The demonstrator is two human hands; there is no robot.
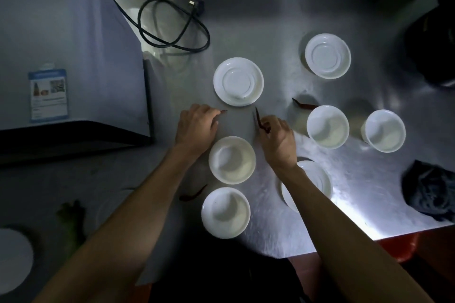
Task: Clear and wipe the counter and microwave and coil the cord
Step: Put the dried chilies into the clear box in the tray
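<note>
My right hand (277, 138) has a dried chilli (259, 119) pinched between thumb and fingertips, its dark red tip pointing up toward the saucer (238, 81) in the middle of the frame. I hold it by 1 end because it is thin and brittle, and a pinch lifts it off the steel without crushing it. My left hand (195, 125) is curled, fingertips down on the counter (270, 27) at a second small red piece (223, 111); I cannot tell whether I have it gripped yet or am only touching it.

I judge this to be the clearing step: loose scraps go first so a wipe won't drag them around. 2 more chillies lie loose, 1 by the bowl (327, 126) right of centre (304, 104) and 1 at lower centre (193, 195) beside my left forearm.

The rest is untouched. The cord (172, 27) sprawls in loose loops at upper centre, plug (195, 5) lying free, beside the microwave (69, 56) that fills the upper left. The cloth (428, 192) sits bunched at the right edge, within reach for wiping. Bowls and saucers are scattered across the counter and will need moving too.
</note>
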